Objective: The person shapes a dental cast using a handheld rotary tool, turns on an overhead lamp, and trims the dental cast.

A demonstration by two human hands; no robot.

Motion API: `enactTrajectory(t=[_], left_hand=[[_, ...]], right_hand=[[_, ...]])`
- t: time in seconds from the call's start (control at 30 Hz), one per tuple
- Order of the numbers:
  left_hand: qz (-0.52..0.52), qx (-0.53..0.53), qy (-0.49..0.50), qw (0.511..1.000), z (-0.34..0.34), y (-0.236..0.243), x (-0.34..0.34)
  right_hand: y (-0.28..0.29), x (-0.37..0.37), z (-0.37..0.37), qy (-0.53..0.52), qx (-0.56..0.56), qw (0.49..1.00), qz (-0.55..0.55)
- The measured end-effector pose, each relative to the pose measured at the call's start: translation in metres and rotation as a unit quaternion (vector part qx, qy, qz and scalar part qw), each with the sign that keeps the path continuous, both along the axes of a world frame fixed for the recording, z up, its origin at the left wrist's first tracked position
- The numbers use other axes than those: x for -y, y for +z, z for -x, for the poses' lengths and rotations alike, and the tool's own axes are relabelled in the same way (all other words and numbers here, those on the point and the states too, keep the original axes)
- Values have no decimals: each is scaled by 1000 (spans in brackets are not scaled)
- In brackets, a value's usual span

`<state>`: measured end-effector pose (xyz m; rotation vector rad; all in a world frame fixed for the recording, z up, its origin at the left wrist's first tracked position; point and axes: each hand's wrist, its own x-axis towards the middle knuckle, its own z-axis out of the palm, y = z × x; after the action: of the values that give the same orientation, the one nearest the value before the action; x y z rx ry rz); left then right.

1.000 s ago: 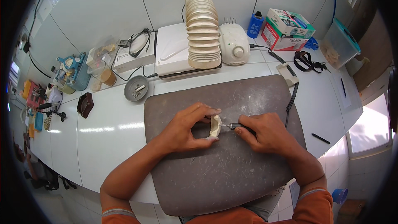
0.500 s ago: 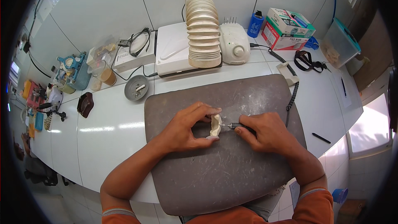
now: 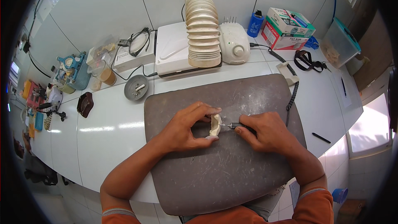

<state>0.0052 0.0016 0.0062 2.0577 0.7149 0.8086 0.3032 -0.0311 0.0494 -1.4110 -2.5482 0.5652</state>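
Observation:
A cream-coloured plaster dental model (image 3: 215, 125) is pinched at its two ends between the thumb and fingers of my left hand (image 3: 193, 126). My right hand (image 3: 264, 131) is wrapped round a black rotary handpiece (image 3: 243, 127), held nearly level. The thin metal bur (image 3: 226, 125) at its tip points left and meets the model's right side, or comes very close to it. Both hands are over a worn brown board (image 3: 224, 170), which carries scratches and pale dust patches.
Behind the board stand a ribbed suction hose (image 3: 203, 29) on a white box and a white control unit (image 3: 234, 43). A coiled black cord (image 3: 292, 95) runs down the right. A grey ashtray (image 3: 136, 88) sits at left, a black pen (image 3: 321, 138) at right.
Both hands stay almost where they were. The model in my left hand is tilted very slightly differently against the bur.

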Motion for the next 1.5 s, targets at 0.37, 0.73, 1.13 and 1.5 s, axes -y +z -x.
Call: enactTrajectory(t=[0.37, 0.73, 1.13, 1.5], left_hand=[[3, 1, 0, 1000, -1, 0, 0], [5, 4, -1, 1000, 0, -1, 0], [7, 1, -3, 1000, -1, 0, 1], [2, -1, -3, 1000, -2, 0, 1]], right_hand=[[-1, 1, 0, 0, -4, 1000, -1], [0, 0, -1, 0, -2, 1000, 4], [-1, 0, 0, -2, -12, 1000, -1], [0, 0, 0, 1, -12, 1000, 4]])
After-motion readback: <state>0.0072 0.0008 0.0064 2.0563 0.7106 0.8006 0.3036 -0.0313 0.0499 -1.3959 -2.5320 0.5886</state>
